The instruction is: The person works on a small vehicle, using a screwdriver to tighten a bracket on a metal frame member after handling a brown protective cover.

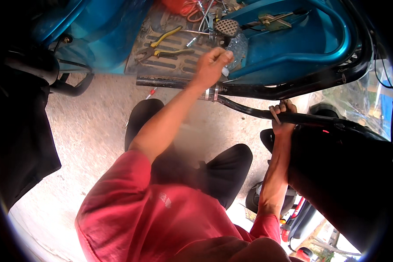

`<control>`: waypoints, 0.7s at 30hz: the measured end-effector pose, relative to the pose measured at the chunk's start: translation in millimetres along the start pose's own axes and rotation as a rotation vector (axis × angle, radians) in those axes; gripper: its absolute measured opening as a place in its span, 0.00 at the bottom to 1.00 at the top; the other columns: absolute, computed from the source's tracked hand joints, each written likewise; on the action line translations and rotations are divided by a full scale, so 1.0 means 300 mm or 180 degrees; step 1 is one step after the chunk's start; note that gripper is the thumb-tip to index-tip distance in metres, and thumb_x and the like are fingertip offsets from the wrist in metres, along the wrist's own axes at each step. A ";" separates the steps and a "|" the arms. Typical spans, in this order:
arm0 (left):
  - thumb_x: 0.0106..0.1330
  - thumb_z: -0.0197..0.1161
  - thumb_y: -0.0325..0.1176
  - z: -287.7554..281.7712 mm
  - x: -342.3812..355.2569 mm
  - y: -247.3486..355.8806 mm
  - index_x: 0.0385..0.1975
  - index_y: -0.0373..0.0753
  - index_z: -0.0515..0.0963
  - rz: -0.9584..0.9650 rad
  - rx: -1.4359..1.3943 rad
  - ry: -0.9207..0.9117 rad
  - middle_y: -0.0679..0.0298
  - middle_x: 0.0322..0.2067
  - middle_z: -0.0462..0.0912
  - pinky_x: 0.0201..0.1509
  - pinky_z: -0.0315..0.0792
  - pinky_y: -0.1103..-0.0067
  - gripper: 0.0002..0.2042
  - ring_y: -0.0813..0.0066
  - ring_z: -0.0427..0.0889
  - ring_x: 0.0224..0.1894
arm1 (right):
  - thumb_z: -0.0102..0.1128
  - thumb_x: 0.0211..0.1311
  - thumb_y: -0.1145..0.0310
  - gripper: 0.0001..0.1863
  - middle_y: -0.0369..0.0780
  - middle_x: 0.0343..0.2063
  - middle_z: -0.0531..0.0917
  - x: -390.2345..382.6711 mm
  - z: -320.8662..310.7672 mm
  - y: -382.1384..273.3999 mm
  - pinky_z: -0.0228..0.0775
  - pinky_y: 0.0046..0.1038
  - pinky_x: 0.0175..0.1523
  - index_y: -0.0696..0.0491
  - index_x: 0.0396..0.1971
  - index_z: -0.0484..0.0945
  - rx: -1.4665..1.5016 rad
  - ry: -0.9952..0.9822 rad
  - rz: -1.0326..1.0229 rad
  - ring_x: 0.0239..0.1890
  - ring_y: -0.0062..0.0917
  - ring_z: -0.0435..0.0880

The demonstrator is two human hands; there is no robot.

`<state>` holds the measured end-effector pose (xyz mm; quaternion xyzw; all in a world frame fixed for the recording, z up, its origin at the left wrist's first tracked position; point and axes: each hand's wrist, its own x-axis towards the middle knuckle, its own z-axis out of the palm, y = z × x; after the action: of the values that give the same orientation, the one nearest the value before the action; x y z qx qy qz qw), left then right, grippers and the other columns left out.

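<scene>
Your left hand (214, 61) is at the upper centre of the frame, over the near edge of the ribbed floor panel (137, 72). Its fingers are curled inward and the thumb lies close to the index finger; whether they pinch anything, you cannot tell from this view. Just beside it, to the right, lies a clear plastic bottle (239, 47), against the teal body panel (275, 48).

Your right hand (284, 114), right of centre, is wrapped around the black tubular bar (249, 110), fingers curled over it. This bar runs from the centre of the frame, bending down and across toward the right side. Metal clamp bands (212, 93) encircle the tubing at its left part, below your left wrist.

On the floor panel, left of your left hand, pliers with yellow-and-black handles (174, 53) lie with handles spread apart. A metal rod (198, 32) extends from near the upper handle toward the foot pedal (227, 28), which has a diamond-patterned face and stands above your left hand in the frame. Orange-red cord (191, 9) lies at the top centre among metal tools.

A thin red-ended tool (151, 92) shows at left centre, beside your dark-trousered knee (144, 114), against the pale ground (83, 126).
</scene>
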<state>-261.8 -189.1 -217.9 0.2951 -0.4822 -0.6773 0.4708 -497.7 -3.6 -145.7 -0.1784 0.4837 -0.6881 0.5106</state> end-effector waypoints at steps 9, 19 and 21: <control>0.71 0.57 0.40 -0.085 0.019 0.054 0.34 0.35 0.80 0.0063 -0.0405 0.0443 0.66 0.31 0.82 0.42 0.73 0.79 0.13 0.79 0.78 0.33 | 0.46 0.69 0.63 0.12 0.31 0.17 0.73 0.008 -0.030 0.005 0.72 0.33 0.46 0.55 0.37 0.75 0.0077 -0.0005 0.0004 0.23 0.22 0.75; 0.71 0.56 0.37 -0.131 0.044 0.043 0.31 0.35 0.79 0.0053 -0.0568 0.0599 0.66 0.28 0.81 0.38 0.73 0.80 0.12 0.80 0.77 0.30 | 0.47 0.68 0.62 0.12 0.31 0.17 0.73 0.004 -0.026 0.007 0.73 0.35 0.47 0.55 0.37 0.76 0.0040 0.0146 -0.0001 0.23 0.23 0.75; 0.71 0.56 0.37 -0.133 0.045 0.044 0.31 0.35 0.79 0.0035 -0.0594 0.0591 0.66 0.28 0.81 0.38 0.73 0.80 0.12 0.79 0.77 0.30 | 0.47 0.68 0.62 0.12 0.30 0.17 0.73 0.006 -0.029 0.007 0.73 0.34 0.47 0.55 0.37 0.76 0.0034 0.0125 -0.0011 0.23 0.23 0.74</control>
<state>-228.4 -217.8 -219.4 0.3088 -0.3731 -0.6864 0.5425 -503.6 -1.0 -152.1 -0.1630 0.4896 -0.6950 0.5008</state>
